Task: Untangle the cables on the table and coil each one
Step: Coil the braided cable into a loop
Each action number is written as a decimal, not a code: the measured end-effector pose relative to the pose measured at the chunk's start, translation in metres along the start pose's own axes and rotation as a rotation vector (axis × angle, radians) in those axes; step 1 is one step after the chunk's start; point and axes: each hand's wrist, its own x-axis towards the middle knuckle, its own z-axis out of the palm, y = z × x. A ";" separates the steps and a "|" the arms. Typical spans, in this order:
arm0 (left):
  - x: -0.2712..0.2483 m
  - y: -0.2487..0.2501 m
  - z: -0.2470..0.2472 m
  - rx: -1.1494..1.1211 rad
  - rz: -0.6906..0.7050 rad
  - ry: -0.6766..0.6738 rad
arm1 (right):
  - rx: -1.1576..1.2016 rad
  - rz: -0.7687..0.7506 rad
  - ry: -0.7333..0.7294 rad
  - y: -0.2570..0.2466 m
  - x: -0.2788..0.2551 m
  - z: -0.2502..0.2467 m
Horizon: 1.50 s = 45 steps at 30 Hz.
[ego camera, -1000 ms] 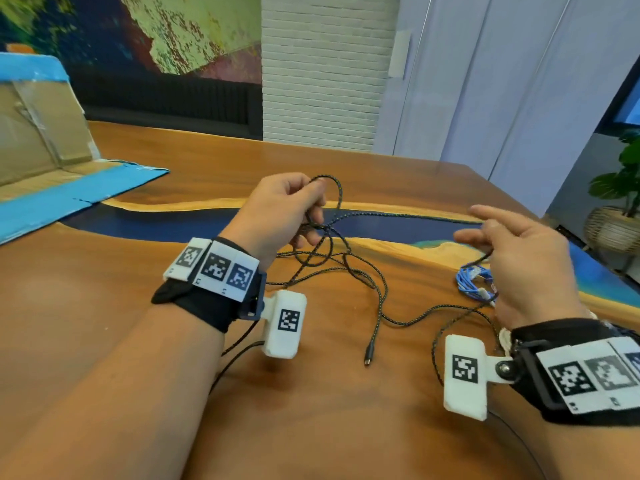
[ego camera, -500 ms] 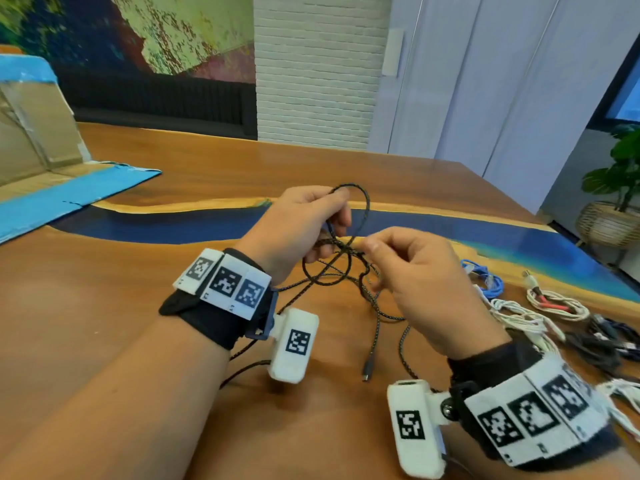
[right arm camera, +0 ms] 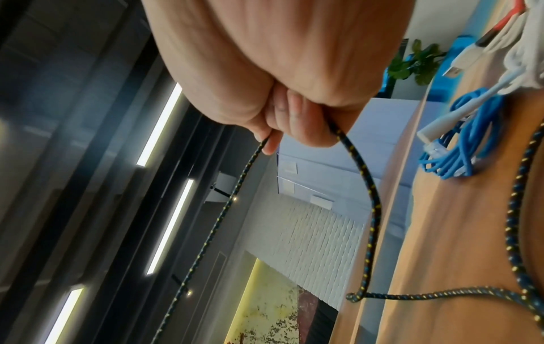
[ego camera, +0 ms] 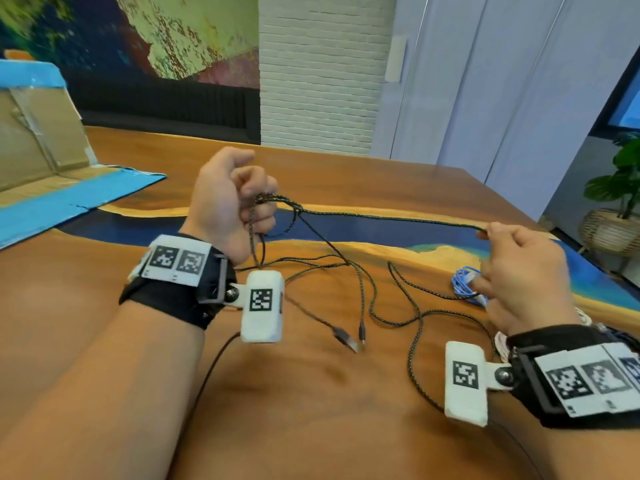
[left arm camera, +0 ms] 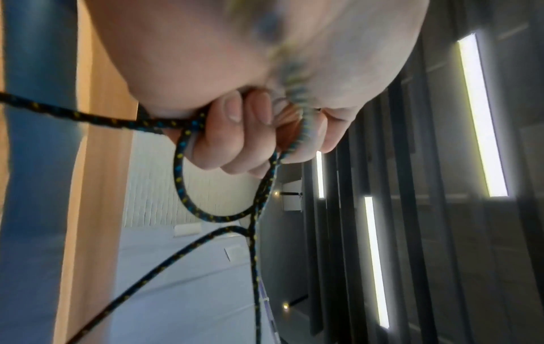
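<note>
A black braided cable [ego camera: 388, 218] with yellow and blue flecks stretches taut between my two hands above the wooden table [ego camera: 311, 393]. My left hand [ego camera: 239, 202] is raised and its curled fingers [left arm camera: 223, 139] grip several loops of this cable [left arm camera: 182, 186]. At the right, my right hand [ego camera: 512, 258] pinches the same cable [right arm camera: 362, 170] between thumb and fingers [right arm camera: 294, 125]. Slack strands hang down and lie on the table, ending in two plugs [ego camera: 349, 337]. A coiled blue cable [ego camera: 464, 284] lies just beyond my right hand, seen also in the right wrist view as a blue cable [right arm camera: 459, 149].
An opened cardboard box with blue tape [ego camera: 41, 161] sits at the table's far left. White cables [right arm camera: 524, 46] and a red one lie past the blue coil on the right. A potted plant [ego camera: 620, 202] stands off the table's right edge.
My right hand has moved from beside my left hand out to the right, drawing a length of the black cable taut. My left hand has risen and closed tighter on the loops.
</note>
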 end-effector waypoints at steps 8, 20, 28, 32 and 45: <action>0.004 -0.025 0.020 0.235 0.051 -0.096 | -0.555 -0.148 -0.453 -0.009 -0.028 0.018; -0.005 -0.045 0.047 0.172 0.113 -0.274 | -0.137 0.107 -0.722 0.009 -0.074 0.067; 0.003 -0.034 0.028 0.338 0.042 -0.066 | 0.170 0.118 -0.314 -0.007 -0.049 0.048; 0.008 -0.032 0.021 0.382 -0.006 -0.005 | 0.161 0.039 -0.163 -0.011 -0.044 0.040; 0.003 -0.024 0.010 0.537 0.045 -0.110 | -0.300 -0.113 -0.283 -0.017 -0.015 0.002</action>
